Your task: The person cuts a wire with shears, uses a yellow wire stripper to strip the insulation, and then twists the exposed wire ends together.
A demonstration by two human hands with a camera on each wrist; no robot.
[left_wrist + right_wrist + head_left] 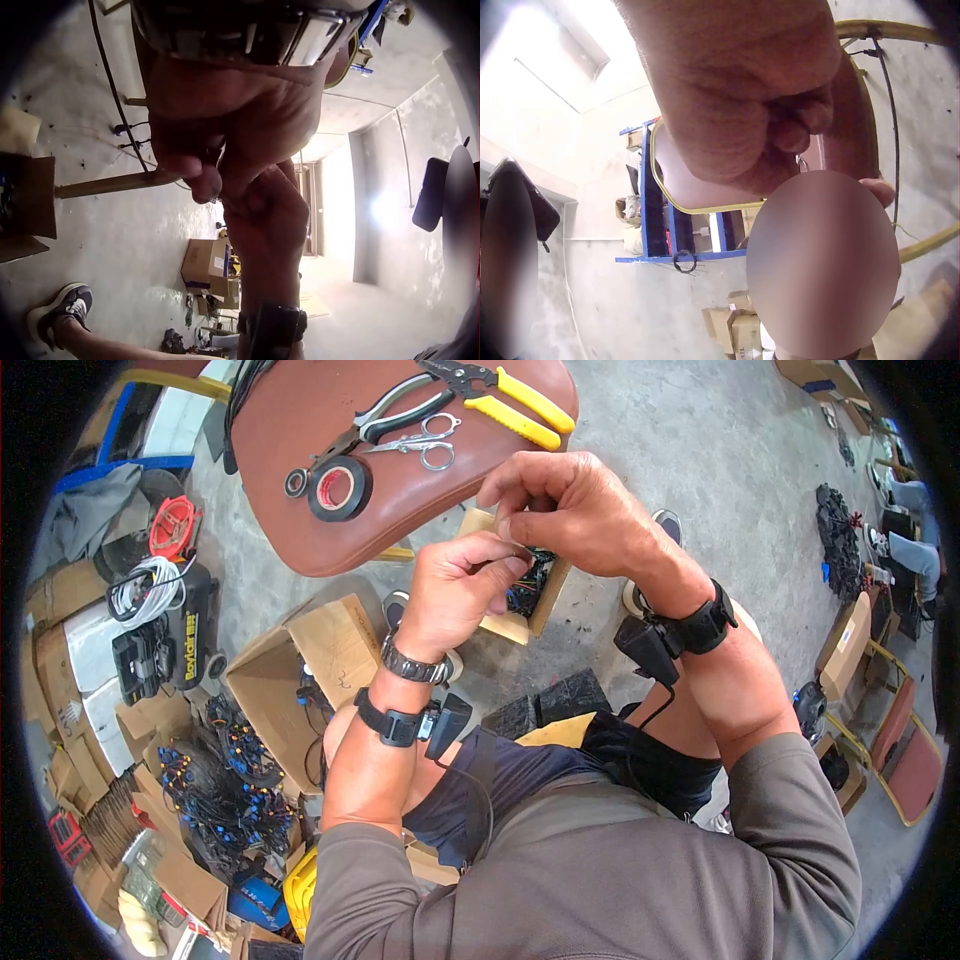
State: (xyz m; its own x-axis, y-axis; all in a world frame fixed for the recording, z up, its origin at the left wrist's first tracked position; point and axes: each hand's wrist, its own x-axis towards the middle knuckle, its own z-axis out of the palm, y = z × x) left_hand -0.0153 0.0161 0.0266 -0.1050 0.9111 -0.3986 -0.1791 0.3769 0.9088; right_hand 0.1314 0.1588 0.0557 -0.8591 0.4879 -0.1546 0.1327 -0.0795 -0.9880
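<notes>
Both hands meet in front of the body, over an open cardboard box [512,628] holding dark wires. Thumb and fingers of the left hand [455,595] are curled together and pinch at the fingertips. Just above and to the right, the right hand [585,515] bends its fingers and thumb in a pinch that meets the left fingertips. A small thin shiny piece [802,161] shows between the fingers in the right wrist view; most of it is hidden, and I cannot tell its kind.
Ahead, a brown padded seat [300,420] carries yellow-handled wire strippers [515,410], pliers [385,410], scissors [430,442] and a black tape roll [340,488]. A larger cardboard box [335,640] stands at left, near a heap of dark cables [225,790].
</notes>
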